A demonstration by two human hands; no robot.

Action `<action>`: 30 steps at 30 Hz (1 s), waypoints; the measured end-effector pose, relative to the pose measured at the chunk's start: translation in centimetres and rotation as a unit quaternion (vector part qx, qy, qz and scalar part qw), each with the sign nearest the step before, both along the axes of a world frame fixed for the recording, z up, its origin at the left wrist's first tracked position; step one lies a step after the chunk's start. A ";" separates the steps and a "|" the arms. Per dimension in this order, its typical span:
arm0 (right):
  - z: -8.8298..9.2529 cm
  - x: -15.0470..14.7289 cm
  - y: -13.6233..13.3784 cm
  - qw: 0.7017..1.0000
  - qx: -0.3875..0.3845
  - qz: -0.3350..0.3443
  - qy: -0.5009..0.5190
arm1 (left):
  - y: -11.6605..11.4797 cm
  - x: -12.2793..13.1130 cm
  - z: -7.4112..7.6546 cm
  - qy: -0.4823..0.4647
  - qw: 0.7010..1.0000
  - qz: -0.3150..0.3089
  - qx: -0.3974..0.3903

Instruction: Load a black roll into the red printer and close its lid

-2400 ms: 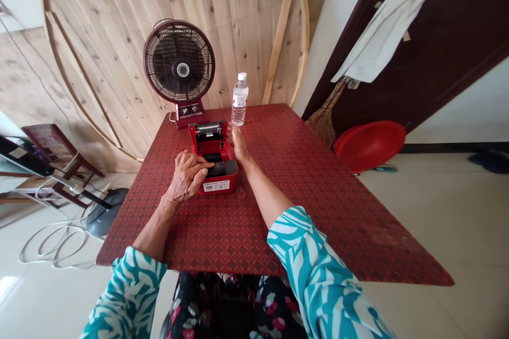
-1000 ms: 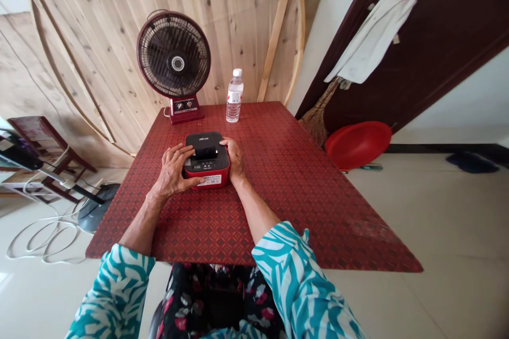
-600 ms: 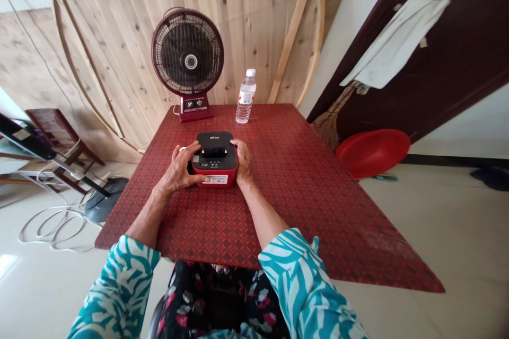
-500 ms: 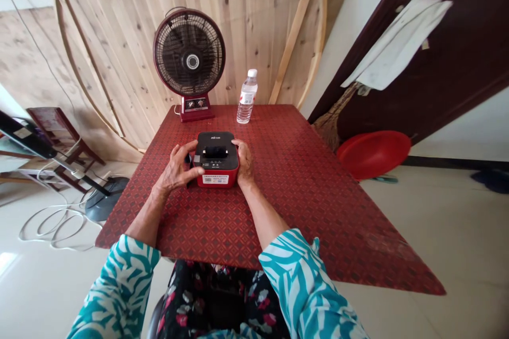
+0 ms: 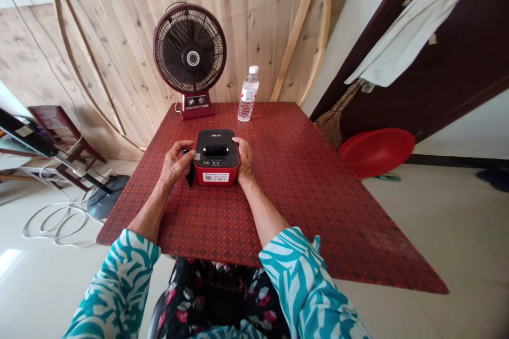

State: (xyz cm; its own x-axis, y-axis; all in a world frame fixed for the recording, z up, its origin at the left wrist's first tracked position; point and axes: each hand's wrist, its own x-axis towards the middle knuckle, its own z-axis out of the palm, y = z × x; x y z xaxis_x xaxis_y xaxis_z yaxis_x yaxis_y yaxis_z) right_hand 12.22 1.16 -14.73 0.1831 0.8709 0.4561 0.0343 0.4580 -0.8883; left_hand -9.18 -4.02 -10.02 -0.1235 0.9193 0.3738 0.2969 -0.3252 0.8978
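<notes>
The printing on the white label (image 5: 216, 177) of the red and black device (image 5: 217, 157) is too small to read. The left hand (image 5: 173, 163) covers the upper part of a dark strip (image 5: 190, 174), so I cannot tell how this is held. The right hand (image 5: 246, 161) hides part of the device's right side. The round wooden panel (image 5: 254, 16) is cut by the upper edge. A dark blue thing (image 5: 493, 177), also cut off, cannot be recognised.

Smooth plastic on the red-and-black device (image 5: 214, 161), kinda matt on top | clear glossy plastic for the bottle (image 5: 248, 94) | raw knotty wood across the round panel (image 5: 246, 21) | cloth towel (image 5: 409, 37) | smooth-ish tabletop (image 5: 318, 201), maybe vinyl, hard to tell
</notes>
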 end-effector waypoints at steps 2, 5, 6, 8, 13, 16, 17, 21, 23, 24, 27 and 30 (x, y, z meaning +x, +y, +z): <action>0.1 0.0 -0.1 1.000 -0.002 -0.001 0.002 | 0.1 0.1 0.0 -0.006 1.000 -0.008 -0.005; 0.1 -0.1 -0.1 1.000 0.001 0.002 0.006 | 0.0 0.2 0.4 -0.028 0.998 -0.041 -0.028; 0.1 -0.1 -0.1 1.000 0.003 0.003 0.008 | -0.1 0.3 0.6 -0.040 0.997 -0.055 -0.040; 0.0 -0.2 0.1 1.000 0.012 0.002 0.013 | -0.2 0.4 1.1 -0.068 0.992 -0.080 -0.065; -0.5 -0.4 0.4 0.999 0.036 -0.007 0.025 | -0.1 0.3 2.2 -0.121 0.979 -0.109 -0.121; -0.6 -0.5 0.5 0.999 0.042 -0.006 0.032 | 0.2 0.0 2.5 -0.123 0.975 -0.113 -0.146; -0.6 -0.5 0.5 0.998 0.043 -0.005 0.036 | 0.3 0.0 2.5 -0.123 0.974 -0.114 -0.151; -0.6 -0.5 0.6 0.998 0.037 -0.003 0.041 | 0.3 -0.2 2.3 -0.128 0.972 -0.122 -0.154; -0.6 -0.5 0.6 0.999 0.033 -0.005 0.035 | 0.1 -0.2 2.1 -0.131 0.971 -0.130 -0.152; -0.6 -0.5 0.6 0.999 0.031 -0.007 0.033 | 0.1 -0.1 2.0 -0.132 0.971 -0.134 -0.149; -0.5 -0.5 0.5 0.999 0.029 -0.005 0.031 | -0.1 -0.1 1.9 -0.121 0.974 -0.134 -0.135; -0.4 -0.5 0.4 0.999 0.026 0.000 0.033 | -0.3 0.0 2.0 -0.102 0.978 -0.129 -0.128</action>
